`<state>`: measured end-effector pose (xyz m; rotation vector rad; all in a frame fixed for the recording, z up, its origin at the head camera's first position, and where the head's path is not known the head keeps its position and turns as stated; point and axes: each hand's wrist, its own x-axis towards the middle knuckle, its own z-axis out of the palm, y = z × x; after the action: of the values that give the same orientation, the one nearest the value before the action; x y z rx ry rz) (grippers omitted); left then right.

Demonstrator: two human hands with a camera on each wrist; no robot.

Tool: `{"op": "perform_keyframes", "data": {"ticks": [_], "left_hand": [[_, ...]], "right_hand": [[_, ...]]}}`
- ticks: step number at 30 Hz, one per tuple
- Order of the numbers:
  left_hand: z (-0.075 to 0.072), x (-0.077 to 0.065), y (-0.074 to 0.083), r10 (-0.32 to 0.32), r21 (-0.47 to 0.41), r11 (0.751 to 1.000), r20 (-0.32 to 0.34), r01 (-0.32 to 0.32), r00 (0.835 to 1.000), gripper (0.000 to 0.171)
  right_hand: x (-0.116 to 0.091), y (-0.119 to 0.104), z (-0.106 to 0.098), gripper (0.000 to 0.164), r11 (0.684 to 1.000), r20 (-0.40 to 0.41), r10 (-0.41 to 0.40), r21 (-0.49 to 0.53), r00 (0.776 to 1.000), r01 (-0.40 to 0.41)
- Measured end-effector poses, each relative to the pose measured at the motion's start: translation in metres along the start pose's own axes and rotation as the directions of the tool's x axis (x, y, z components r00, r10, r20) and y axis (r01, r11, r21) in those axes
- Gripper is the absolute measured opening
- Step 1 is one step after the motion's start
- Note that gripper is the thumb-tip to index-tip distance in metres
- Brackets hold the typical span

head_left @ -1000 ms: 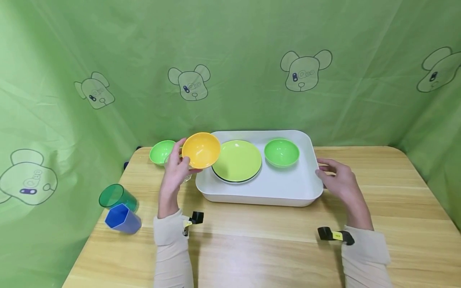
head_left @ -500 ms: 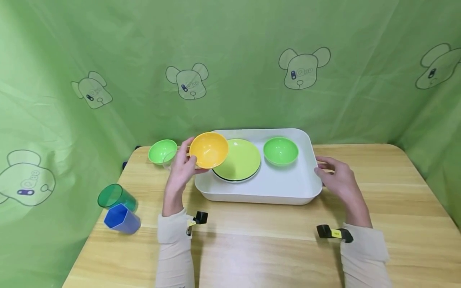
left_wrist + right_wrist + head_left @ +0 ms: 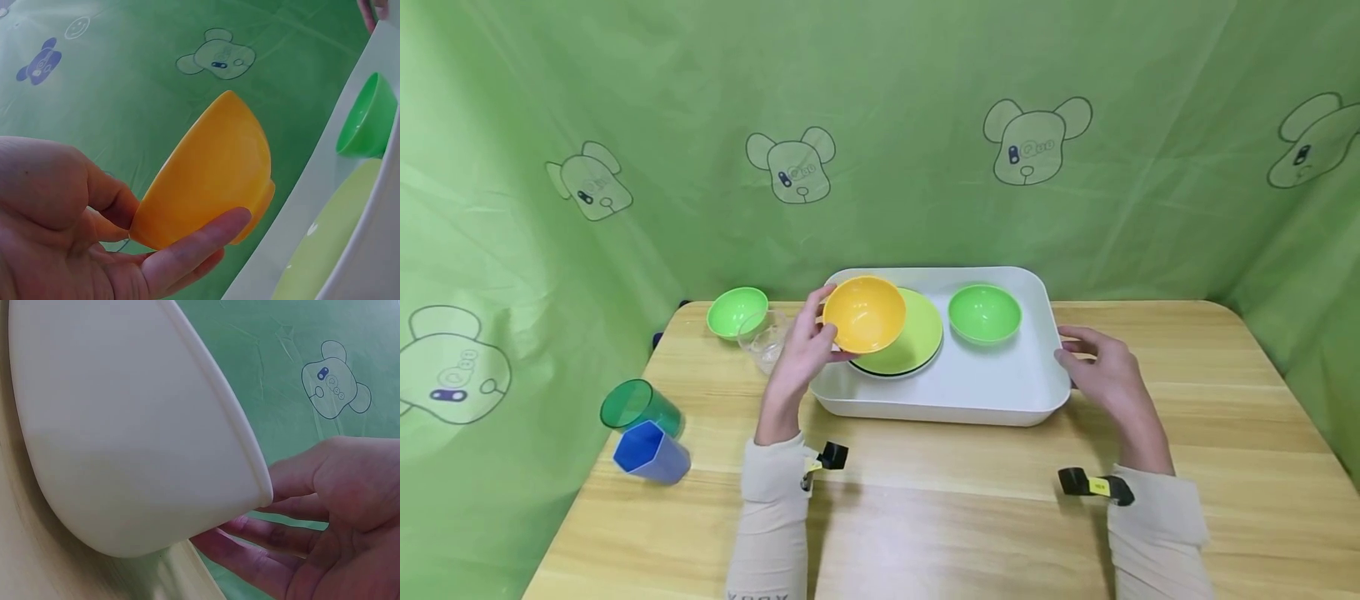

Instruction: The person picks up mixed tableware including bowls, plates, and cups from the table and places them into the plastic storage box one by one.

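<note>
My left hand (image 3: 806,350) holds an orange bowl (image 3: 865,315) by its left side, over the left part of a white tray (image 3: 981,392). The left wrist view shows the bowl (image 3: 209,178) tilted, with fingers along its outside. Beneath it, partly covered, a yellow-green plate (image 3: 917,342) lies in the tray on top of another plate whose rim barely shows. A green bowl (image 3: 985,315) stands in the tray to the right of the plates. My right hand (image 3: 1105,367) touches the tray's right end, its fingers extended against the outer wall (image 3: 144,437) in the right wrist view.
Left of the tray stand a second green bowl (image 3: 737,312) and a clear cup (image 3: 763,340), partly behind my left hand. A green cup (image 3: 643,407) and a blue cup (image 3: 652,454) stand near the wooden table's left edge. A green curtain (image 3: 895,167) hangs behind.
My left hand has carried the orange bowl rightward, from the tray's left edge to over the plates. More of the clear cup shows now. My right hand stays at the tray's right end.
</note>
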<state>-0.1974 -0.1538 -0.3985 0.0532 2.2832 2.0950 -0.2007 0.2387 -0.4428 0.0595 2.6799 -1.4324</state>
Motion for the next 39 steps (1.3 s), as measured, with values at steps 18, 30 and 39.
{"op": "perform_keyframes", "data": {"ticks": [18, 30, 39], "left_hand": [[0.031, 0.006, -0.006, 0.044, -0.028, 0.999, 0.078, -0.042, 0.996, 0.061], [0.052, 0.007, -0.012, 0.011, -0.020, 1.000, 0.120, -0.009, 0.993, 0.060], [0.061, 0.006, -0.013, 0.005, 0.021, 1.000, 0.143, -0.008, 0.990, 0.061]], "right_hand": [[-0.002, -0.003, 0.000, 0.053, 0.999, -0.002, -0.011, -0.035, 1.000, 0.011], [-0.002, -0.004, 0.001, 0.052, 0.999, -0.012, -0.006, -0.053, 1.000, 0.005], [-0.003, -0.006, -0.001, 0.049, 0.998, -0.115, -0.048, -0.050, 0.992, 0.042]]}}
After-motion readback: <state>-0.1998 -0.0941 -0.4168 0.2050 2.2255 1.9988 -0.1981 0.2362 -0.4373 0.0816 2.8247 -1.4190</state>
